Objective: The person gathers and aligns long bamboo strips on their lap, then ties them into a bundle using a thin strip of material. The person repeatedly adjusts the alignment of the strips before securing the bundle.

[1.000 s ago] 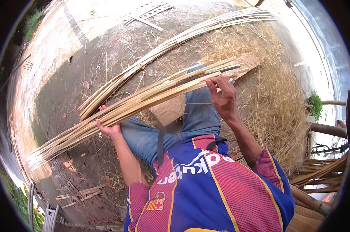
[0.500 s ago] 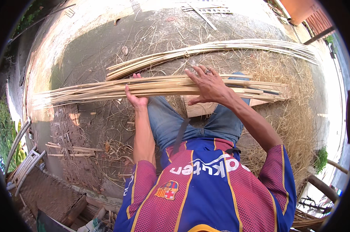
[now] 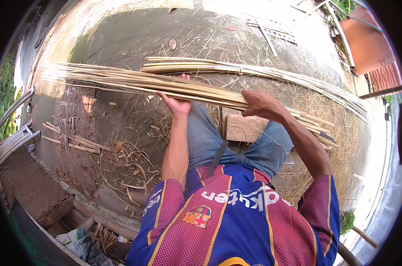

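Note:
A long bundle of thin, pale bamboo strips [image 3: 210,92] stretches across in front of me above my knees, sloping down toward the right. My left hand [image 3: 178,104] cradles it from below, palm up, with the thumb on the near side and fingertips showing past the far side. Farther right, my right hand [image 3: 262,105] is closed over the top of the strips, its fingers partly hidden. The strips' right ends fan out a little beyond my right forearm. A second bundle of strips [image 3: 272,75] lies on the ground just beyond.
A wooden block [image 3: 244,127] stands between my knees. Curly shavings [image 3: 130,170] litter the ground. A woven mat [image 3: 74,133] and several short sticks [image 3: 79,142] lie at left, near a pale curved-frame chair [image 3: 17,142]. A slatted piece [image 3: 276,33] lies at the far side.
The held bundle has tilted, its left part swinging away and its right end coming nearer. My right hand, spread over the strips before, has closed around them. The view has shifted too.

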Motion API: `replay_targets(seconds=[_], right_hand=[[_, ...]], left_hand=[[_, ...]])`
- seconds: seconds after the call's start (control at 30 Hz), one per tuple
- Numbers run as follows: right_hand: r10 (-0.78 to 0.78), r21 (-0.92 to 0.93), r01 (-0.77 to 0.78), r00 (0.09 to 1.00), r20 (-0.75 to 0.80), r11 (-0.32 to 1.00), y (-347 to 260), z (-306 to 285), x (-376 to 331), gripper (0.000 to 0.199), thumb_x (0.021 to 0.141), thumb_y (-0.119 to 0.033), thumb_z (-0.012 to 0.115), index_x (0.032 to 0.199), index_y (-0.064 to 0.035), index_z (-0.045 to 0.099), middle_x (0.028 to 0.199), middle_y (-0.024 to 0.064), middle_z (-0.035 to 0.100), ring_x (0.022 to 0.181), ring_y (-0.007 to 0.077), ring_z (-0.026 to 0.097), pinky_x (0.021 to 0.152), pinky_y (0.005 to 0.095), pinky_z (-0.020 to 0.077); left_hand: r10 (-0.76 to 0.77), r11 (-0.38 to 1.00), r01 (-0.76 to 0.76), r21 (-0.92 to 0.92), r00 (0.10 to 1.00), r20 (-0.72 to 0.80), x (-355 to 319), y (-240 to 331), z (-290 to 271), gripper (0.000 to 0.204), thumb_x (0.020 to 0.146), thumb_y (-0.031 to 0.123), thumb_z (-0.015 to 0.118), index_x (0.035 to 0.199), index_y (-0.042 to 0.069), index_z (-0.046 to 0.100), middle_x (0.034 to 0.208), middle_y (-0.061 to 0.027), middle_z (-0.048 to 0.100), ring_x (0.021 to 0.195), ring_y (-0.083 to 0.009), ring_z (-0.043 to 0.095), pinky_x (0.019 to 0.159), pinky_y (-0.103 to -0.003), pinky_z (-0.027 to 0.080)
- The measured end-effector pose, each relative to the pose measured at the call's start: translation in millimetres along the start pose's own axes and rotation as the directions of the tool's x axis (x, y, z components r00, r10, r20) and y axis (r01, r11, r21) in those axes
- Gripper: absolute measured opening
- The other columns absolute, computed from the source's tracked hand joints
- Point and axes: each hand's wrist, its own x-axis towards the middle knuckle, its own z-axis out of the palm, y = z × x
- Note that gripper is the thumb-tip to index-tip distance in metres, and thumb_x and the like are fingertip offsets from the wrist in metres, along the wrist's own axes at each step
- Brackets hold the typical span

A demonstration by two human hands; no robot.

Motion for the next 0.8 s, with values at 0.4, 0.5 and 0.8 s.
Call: replay_targets(seconds=[0.4,0.5,0.8], right_hand=[[0.040,-0.140,-0.053,0.995,-0.095,0.989,-14.3,-103.0,8.0,0.034,0.073,-0.025,0.078,0.093,-0.0034,0.060,0.073,0.0034,0.056,0.062,0.0174,0.049,0.059,0.0380,0.0438],[0.027,-0.137,-0.038,0.996,-0.079,0.990,-18.4,-114.3,15.3,0.038,0.073,-0.027,0.080,0.096,-0.0040,0.061,0.074,0.0038,0.058,0.062,0.0172,0.050,0.060,0.0380,0.0441],[0.074,-0.108,-0.073,0.997,0.009,0.991,-0.2,-96.6,25.7,0.047,0.071,-0.031,0.081,0.102,-0.0026,0.060,0.077,0.0072,0.061,0.066,0.0188,0.055,0.061,0.0381,0.0492]], left_hand=[[-0.327,0.703,0.273,0.656,0.944,-0.042,-80.9,-19.2,72.1,0.056,0.101,0.052,0.058,0.126,0.002,0.064,0.095,-0.0091,0.069,0.077,-0.0161,0.065,0.071,-0.028,0.054],[-0.363,0.633,0.217,0.743,0.931,0.037,-83.8,-16.3,78.0,0.048,0.100,0.043,0.065,0.120,-0.001,0.067,0.067,0.0014,0.058,0.050,-0.0046,0.045,0.048,-0.022,0.036],[-0.265,0.307,0.099,0.947,0.964,-0.015,-153.2,22.9,81.2,0.034,0.103,0.031,0.064,0.114,0.001,0.075,0.055,0.0109,0.038,0.047,0.0001,0.029,0.044,-0.024,0.020]])
